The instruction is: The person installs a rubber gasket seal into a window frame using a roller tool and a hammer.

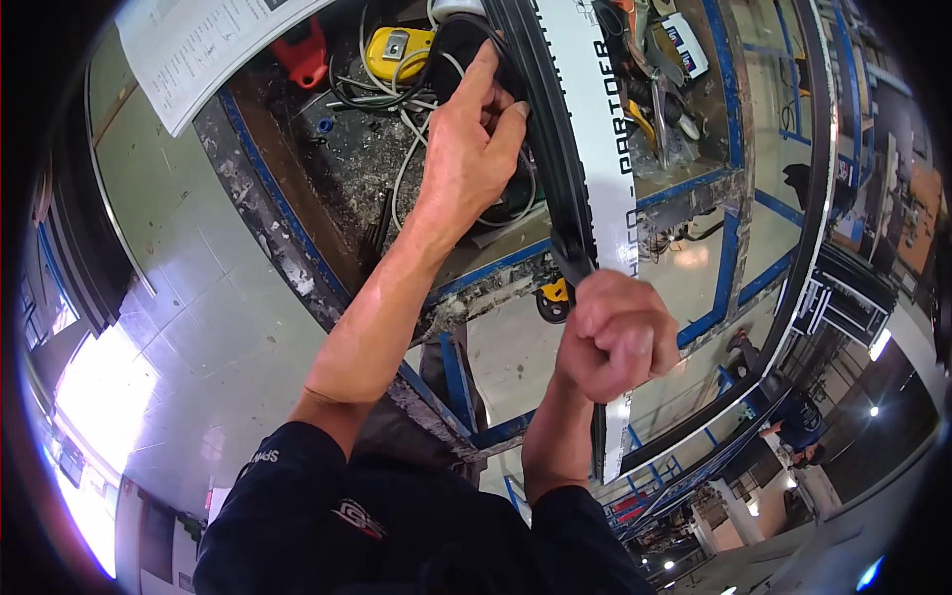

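A long black frame profile with white printed protective film runs down the middle of the view. My left hand is at its upper part, thumb and fingers curled at the black edge; what lies between the fingertips is hidden. Lower down, my right hand is closed in a fist over the profile, slightly blurred. A dark, flat, shiny piece sticks out of this fist and reaches up along the black channel; I cannot tell whether it is a tool or a strip end.
Below the profile stands a worn blue-edged bench frame with trays. The left tray holds a yellow tape measure, a red tool and grey cables. Tools fill the right tray. Printed sheets lie upper left. A person is far right.
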A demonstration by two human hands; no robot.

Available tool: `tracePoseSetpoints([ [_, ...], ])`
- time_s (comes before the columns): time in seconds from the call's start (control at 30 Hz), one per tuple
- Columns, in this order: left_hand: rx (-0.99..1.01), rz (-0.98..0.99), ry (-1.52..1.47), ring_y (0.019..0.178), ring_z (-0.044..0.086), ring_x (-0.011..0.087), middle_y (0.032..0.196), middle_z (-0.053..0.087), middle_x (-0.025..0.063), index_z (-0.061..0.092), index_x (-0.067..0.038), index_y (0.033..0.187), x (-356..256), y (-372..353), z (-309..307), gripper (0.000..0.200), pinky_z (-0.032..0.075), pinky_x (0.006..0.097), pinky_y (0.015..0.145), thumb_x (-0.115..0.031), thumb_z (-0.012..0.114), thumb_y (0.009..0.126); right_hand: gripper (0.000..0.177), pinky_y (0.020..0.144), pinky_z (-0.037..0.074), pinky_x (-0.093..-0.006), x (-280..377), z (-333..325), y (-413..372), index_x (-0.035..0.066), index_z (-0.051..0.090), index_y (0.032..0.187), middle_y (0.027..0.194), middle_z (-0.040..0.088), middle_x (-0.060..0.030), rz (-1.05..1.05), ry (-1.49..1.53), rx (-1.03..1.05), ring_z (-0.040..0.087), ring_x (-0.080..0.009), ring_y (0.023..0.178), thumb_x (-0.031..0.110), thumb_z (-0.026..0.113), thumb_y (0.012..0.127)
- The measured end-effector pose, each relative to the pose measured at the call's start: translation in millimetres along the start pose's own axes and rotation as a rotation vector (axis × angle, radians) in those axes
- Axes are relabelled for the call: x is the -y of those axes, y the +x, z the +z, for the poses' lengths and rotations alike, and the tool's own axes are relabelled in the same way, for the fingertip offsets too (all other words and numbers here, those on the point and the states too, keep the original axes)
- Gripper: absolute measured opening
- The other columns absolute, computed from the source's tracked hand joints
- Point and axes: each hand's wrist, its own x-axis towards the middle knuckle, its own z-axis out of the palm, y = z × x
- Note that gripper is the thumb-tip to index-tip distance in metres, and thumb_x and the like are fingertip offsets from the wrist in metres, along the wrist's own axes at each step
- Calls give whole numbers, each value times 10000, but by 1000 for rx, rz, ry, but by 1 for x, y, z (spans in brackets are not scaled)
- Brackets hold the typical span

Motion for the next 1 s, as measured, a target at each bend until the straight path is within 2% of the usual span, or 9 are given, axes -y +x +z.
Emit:
tracePoseSetpoints([
  [0.1, -4, -8, -5, 647, 544, 64, 864, 599, 17, 355, -28, 1568, 4, -1, 1, 677, 476, 221, 555, -33, 625, 947, 377, 384, 350, -292, -5, 17, 14, 22, 447, 584, 552, 538, -101, 16, -13, 29, 434, -153, 410, 153, 587, 909],
  [0.33, 1, -22, 6, 629, 557, 66, 873, 599, 26, 356, -15, 1563, 3, 2, 0, 672, 496, 218, 552, -18, 625, 947, 377, 396, 372, -305, -2, 4, 8, 18, 462, 575, 547, 543, -100, -24, 31, -22, 449, -172, 413, 161, 617, 887],
  [0.37, 2, -31, 9, 627, 558, 67, 875, 600, 26, 358, -14, 1562, 2, 2, 0, 671, 496, 219, 551, -14, 625, 947, 297, 413, 344, -318, -7, 0, 13, 33, 450, 676, 609, 529, -130, -31, 57, 147, 419, -159, 466, 126, 501, 954],
  [0.67, -5, -90, -21, 626, 570, 79, 874, 608, 32, 379, -59, 1565, -4, 3, 1, 672, 499, 229, 540, 11, 625, 942, 323, 421, 370, -319, 9, -21, -4, 52, 435, 647, 600, 542, -90, 20, -36, 83, 442, -162, 449, 166, 512, 939],
  [0.7, -1, -99, -62, 624, 566, 78, 874, 607, 31, 380, -59, 1564, -5, 2, 1, 672, 495, 228, 535, 13, 626, 943, 439, 469, 448, -326, 10, -13, 2, 25, 474, 570, 591, 565, -67, 61, -55, 37, 530, -207, 480, 227, 661, 911],
  [0.8, 3, -96, -48, 615, 557, 75, 867, 601, 21, 380, -62, 1565, -10, 2, 2, 670, 493, 225, 529, 12, 628, 947, 450, 484, 459, -326, 5, -2, 7, 25, 478, 575, 606, 573, -65, 70, -51, 56, 535, -209, 488, 247, 682, 908],
  [0.93, -3, -86, -73, 605, 552, 71, 857, 597, 5, 393, -54, 1557, -4, 2, 2, 654, 500, 224, 526, -10, 639, 953, 411, 485, 465, -341, 20, -24, -6, 14, 496, 586, 624, 582, -77, 148, 36, 21, 556, -219, 506, 227, 706, 868],
  [0.97, -2, -105, -46, 610, 538, 60, 786, 573, 13, 369, -67, 1570, -9, 2, 4, 690, 464, 216, 544, 1, 607, 926, 392, 471, 459, -344, 17, -23, -5, 16, 502, 590, 613, 573, -80, 113, 14, 13, 549, -217, 496, 211, 698, 869],
  [1.0, -2, -103, -52, 609, 539, 61, 786, 574, 13, 370, -67, 1570, -9, 2, 4, 689, 463, 216, 543, 1, 607, 926, 365, 442, 421, -333, 9, -15, 2, 30, 477, 598, 591, 548, -75, 53, 15, 46, 510, -195, 462, 190, 643, 882],
])
